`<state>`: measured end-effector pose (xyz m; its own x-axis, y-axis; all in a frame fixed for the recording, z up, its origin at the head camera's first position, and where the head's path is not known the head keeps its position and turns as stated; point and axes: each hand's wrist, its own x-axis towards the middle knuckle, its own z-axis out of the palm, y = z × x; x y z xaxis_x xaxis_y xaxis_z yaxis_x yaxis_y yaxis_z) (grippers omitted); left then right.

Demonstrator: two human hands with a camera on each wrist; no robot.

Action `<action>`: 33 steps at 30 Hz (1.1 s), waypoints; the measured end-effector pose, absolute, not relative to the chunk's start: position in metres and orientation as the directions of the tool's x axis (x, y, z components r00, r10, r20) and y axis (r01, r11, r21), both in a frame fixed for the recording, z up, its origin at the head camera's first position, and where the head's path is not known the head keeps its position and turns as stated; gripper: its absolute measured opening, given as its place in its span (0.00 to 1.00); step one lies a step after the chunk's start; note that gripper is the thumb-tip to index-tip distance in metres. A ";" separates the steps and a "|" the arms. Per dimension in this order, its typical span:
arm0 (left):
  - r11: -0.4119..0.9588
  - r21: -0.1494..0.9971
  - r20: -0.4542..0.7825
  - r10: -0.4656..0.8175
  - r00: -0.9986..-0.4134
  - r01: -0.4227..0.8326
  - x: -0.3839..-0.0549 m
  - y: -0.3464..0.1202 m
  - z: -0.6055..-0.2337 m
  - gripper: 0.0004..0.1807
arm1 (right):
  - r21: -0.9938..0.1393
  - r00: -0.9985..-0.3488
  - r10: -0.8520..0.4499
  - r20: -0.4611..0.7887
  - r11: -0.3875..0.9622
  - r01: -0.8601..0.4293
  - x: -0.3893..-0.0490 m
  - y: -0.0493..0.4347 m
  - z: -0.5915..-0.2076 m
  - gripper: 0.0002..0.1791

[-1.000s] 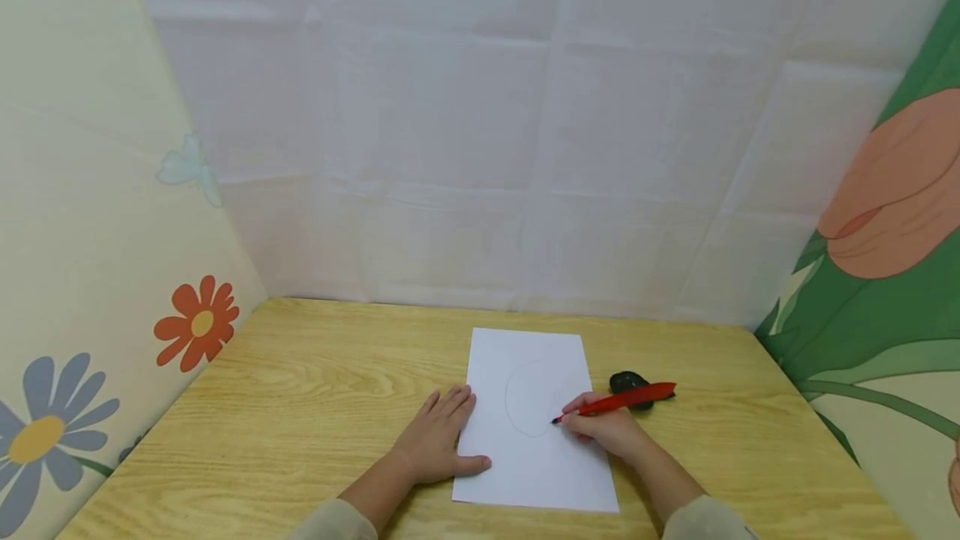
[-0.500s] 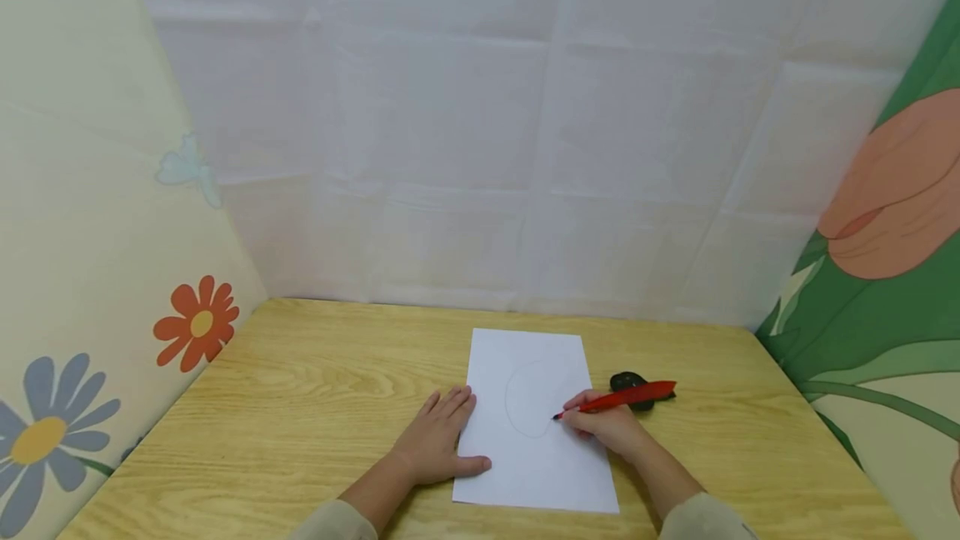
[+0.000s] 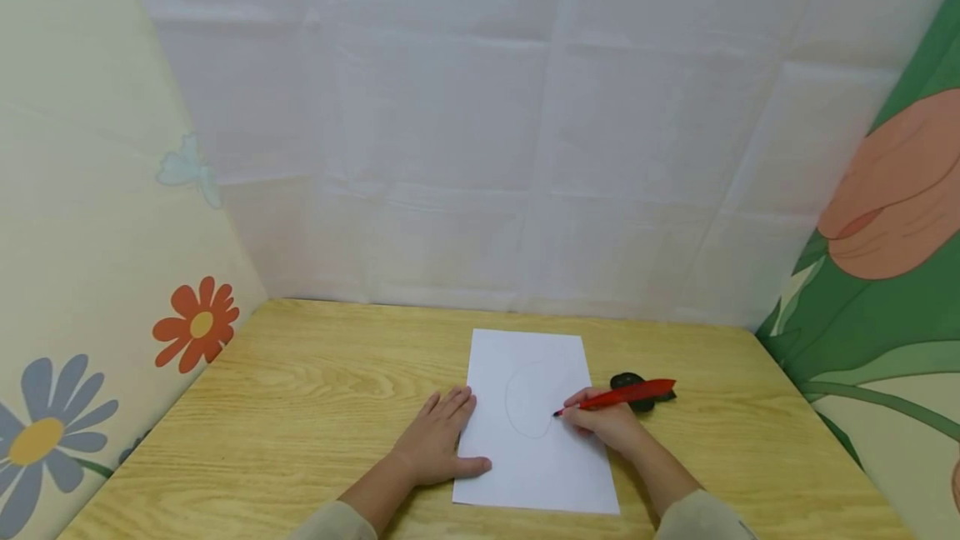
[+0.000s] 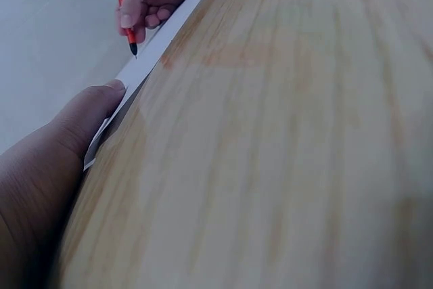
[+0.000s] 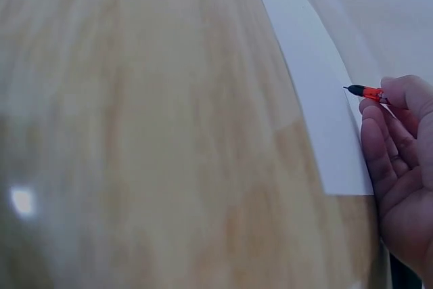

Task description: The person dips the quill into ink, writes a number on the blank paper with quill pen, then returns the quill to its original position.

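Observation:
A white sheet of paper lies on the wooden table and bears a thin, rounded line like an unclosed oval. My right hand pinches a red pen with a black tip, its point at the lower right end of that line. The same pen shows between thumb and fingers in the right wrist view. Fingers spread, my left hand rests flat over the paper's left edge, with the thumb on the sheet. In the left wrist view the left thumb lies along the paper's edge.
Just behind the right hand, a small black object sits on the table, partly hidden by the pen. A pale cloth hangs at the back, and flower-printed cloths stand at both sides.
The pen tip has crept slightly up and to the right, and the drawn line's lower right end has lengthened with it. My left hand and the paper stay where they were.

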<state>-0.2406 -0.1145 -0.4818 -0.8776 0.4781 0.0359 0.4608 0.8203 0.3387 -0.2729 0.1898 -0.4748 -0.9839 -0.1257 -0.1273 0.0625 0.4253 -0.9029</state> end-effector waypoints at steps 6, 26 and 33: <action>0.820 0.344 0.036 0.475 -0.879 0.457 -0.239 -0.114 -0.480 0.56 | -0.908 -0.985 -0.123 -0.120 0.414 0.059 -0.273 0.190 -0.473 0.13; 0.819 0.333 0.043 0.481 -0.876 0.467 -0.237 -0.114 -0.481 0.57 | -0.908 -0.989 -0.065 -0.136 0.408 0.098 -0.276 0.187 -0.473 0.12; 0.823 0.330 0.040 0.478 -0.878 0.463 -0.237 -0.114 -0.480 0.56 | -0.905 -0.991 -0.041 -0.127 0.414 0.099 -0.277 0.186 -0.473 0.11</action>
<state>-0.2370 -0.1139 -0.4804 -0.8776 0.4778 0.0400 0.4630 0.8228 0.3297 -0.2770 0.1856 -0.4735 -0.9910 -0.0412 -0.1272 0.0989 0.4141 -0.9048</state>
